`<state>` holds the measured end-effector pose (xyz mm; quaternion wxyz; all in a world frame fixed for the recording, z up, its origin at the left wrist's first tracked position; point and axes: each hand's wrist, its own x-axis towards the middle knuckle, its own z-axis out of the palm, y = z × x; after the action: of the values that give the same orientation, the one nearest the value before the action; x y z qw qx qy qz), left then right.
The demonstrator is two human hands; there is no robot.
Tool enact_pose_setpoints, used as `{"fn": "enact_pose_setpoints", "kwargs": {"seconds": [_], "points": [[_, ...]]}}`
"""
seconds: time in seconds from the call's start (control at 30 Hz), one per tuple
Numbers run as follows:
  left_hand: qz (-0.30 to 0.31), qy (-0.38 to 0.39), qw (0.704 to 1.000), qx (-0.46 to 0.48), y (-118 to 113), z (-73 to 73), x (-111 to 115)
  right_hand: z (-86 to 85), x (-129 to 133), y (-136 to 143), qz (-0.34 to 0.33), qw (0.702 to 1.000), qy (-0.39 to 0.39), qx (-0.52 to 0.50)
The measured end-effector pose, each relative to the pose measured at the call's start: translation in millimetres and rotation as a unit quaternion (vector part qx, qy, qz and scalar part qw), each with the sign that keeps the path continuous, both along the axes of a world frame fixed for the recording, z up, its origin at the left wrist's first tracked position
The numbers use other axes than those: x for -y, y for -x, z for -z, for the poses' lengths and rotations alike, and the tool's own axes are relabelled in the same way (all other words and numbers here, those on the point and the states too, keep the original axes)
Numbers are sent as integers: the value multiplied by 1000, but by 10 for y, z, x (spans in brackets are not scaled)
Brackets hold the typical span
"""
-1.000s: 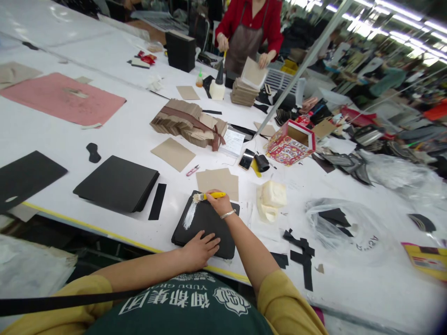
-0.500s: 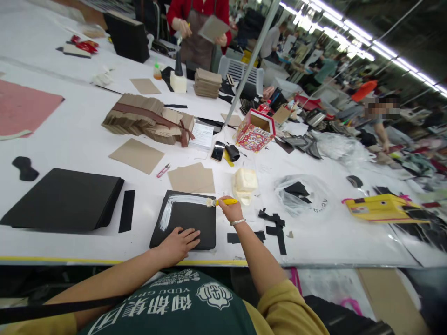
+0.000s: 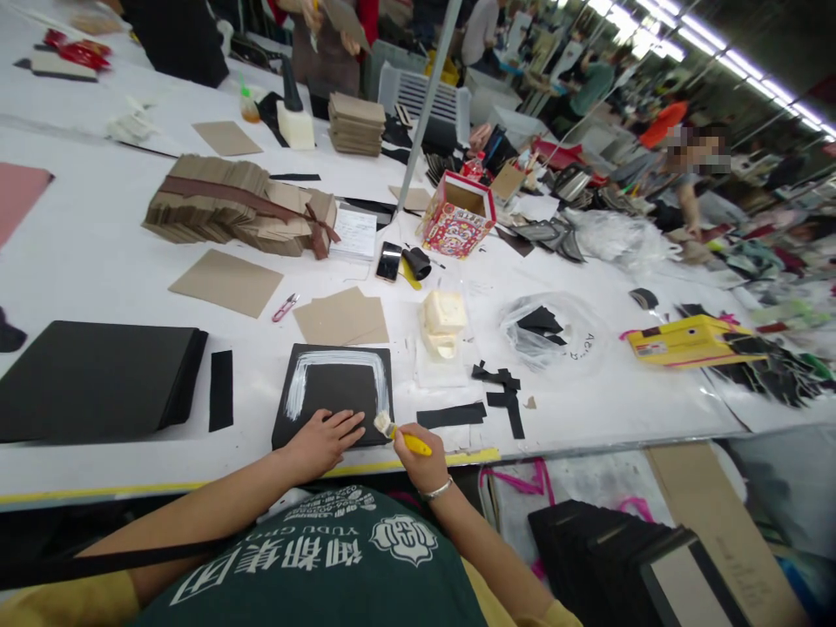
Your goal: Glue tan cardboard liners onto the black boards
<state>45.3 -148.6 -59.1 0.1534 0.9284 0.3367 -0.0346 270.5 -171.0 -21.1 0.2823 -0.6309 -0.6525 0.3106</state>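
My right hand (image 3: 423, 459) grips a yellow-handled paintbrush (image 3: 408, 439), its bristles at the lower right edge of a black panel (image 3: 340, 387). A white wet band of glue-like liquid (image 3: 340, 358) runs along the panel's left, top and right sides. My left hand (image 3: 326, 442) lies flat with fingers spread on the panel's lower part. A cream-coloured container (image 3: 444, 318) stands beyond the panel to the right. Black strips (image 3: 452, 415) lie right of the panel, and another black strip (image 3: 220, 391) lies to its left.
A stack of black panels (image 3: 97, 379) sits at the left. Behind lie beige boards (image 3: 343, 317), pink snips (image 3: 286, 307), a phone (image 3: 388, 260), tied board bundles (image 3: 222, 205) and a red patterned box (image 3: 458, 216). A co-worker (image 3: 326, 48) stands across the table.
My right hand has brought the brush from the panel's top edge down its right side, leaving a white band there. My left hand stays on the panel. The camera view has shifted.
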Motion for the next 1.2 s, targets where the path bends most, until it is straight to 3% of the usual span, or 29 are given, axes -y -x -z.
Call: {"fn": "enact_pose_setpoints", "kwargs": {"seconds": [0.1,0.2,0.23,0.3,0.4,0.5,0.67,0.8,0.9,1.0,1.2], "points": [[-1,21,1000,12,-14,-69,0,-79,79,-9,2,1000,10,-19],[-38,96,992,77,44,-189,-203,-190,-91,-37,60,995,14,-78],[-87,118,983,110,94,-223,-337,-229,-192,-46,87,991,12,-98],[-245,127,947,162,244,-254,-692,-281,-436,-42,126,984,0,-125],[-484,90,860,133,534,-166,-1294,-242,-823,42,142,981,-23,-127],[-580,107,805,59,771,28,-1759,-77,-1104,179,126,988,-20,-86],[-607,147,781,18,917,320,-2120,64,-1229,294,69,997,-32,10],[-627,199,752,30,919,526,-2239,-77,-1189,274,61,994,-87,-34],[-632,181,752,48,896,666,-2309,-159,-1144,242,58,988,-116,-83],[-634,156,754,76,860,769,-2385,-149,-1098,199,53,988,-96,-107],[-650,178,726,133,813,886,-2569,-84,-1056,70,55,993,-73,-81]]}}
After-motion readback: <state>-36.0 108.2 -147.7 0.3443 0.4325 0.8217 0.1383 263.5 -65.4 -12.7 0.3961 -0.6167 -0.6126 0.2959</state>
